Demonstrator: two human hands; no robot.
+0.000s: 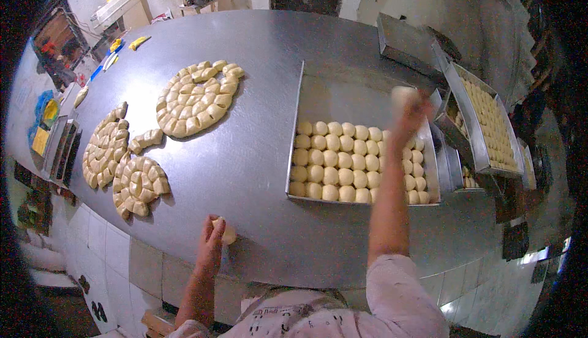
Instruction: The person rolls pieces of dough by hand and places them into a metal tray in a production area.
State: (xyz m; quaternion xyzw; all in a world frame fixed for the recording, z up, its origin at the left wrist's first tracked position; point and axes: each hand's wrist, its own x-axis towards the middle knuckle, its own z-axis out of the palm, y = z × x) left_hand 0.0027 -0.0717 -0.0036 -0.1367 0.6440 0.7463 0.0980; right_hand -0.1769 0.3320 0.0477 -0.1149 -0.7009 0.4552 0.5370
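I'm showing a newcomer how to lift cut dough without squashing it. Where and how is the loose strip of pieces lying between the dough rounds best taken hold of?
Probably from above, fingers closing on the two long sides of the loose strip near its middle. It lies flat on the steel table, apart from the large round, with bare table around most of it; its left end nears the left round.

No packages, labels, signs or screens clearly discernible.

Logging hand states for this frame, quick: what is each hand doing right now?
Left hand: cupped on a dough ball against the steel table.
Right hand: blurred, holding a dough ball over the baking tray.
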